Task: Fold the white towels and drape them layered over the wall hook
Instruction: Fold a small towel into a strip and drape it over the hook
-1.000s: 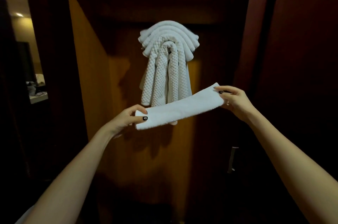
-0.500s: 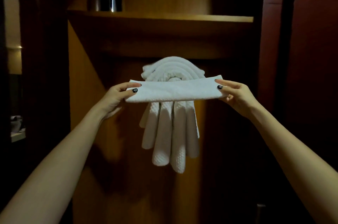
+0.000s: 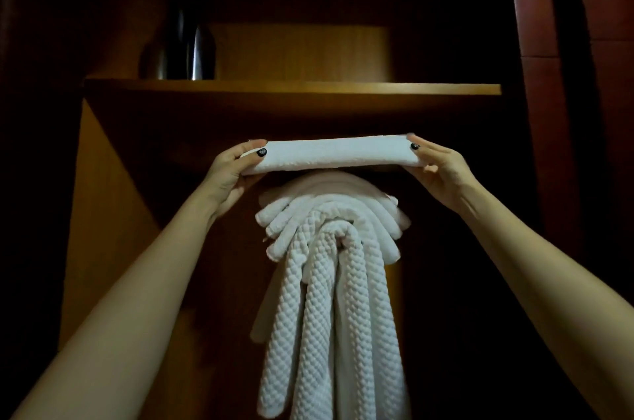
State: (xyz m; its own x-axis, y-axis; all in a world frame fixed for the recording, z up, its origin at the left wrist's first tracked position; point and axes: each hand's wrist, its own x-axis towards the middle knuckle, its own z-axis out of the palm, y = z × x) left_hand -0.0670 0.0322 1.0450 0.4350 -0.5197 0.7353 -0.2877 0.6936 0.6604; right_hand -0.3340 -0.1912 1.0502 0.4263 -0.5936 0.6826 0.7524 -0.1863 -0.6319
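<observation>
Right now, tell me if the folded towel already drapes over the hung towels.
No, the left hand and right hand hold the folded towel straight and level above the hung towels.

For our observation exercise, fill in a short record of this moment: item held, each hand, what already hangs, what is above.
held item: folded white towel, level
left hand: grips its left end
right hand: grips its right end
already hung: layered waffle-weave towels, just below
above: wooden shelf, dark metal vessel on it
hook: hidden

Dim, warm light falls on the wooden shelf (image 3: pixel 291 89) and white towels (image 3: pixel 329 282); the surroundings sink into near-black shadow.
</observation>
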